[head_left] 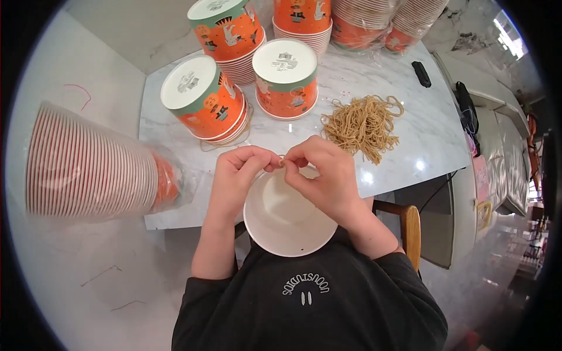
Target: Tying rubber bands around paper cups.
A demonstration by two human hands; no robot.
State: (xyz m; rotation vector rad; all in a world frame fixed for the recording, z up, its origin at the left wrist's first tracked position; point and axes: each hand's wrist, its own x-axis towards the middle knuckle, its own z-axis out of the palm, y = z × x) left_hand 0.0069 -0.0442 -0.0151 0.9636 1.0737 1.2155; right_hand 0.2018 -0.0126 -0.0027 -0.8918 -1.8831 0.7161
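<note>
Both hands met just above the far rim of the white paper bowl (287, 216), which sat open side up against the person's chest at the near edge of the marble table (421, 140). Left hand (237, 175) and right hand (319, 175) were each closed in a narrow pinch on a small tan rubber band (282, 162), barely visible between the fingertips. Pile of loose rubber bands (363, 126) lay beyond the bowl to its right; capped orange printed tubs (205, 96) stood beyond it to the left, with a wrapped sleeve of nested cups (93, 164) lying further left. Judgement: the band likely needs an even stretch from both pinches, kept level over the rim, bowl held steady, so it doesn't snap off a finger.
</note>
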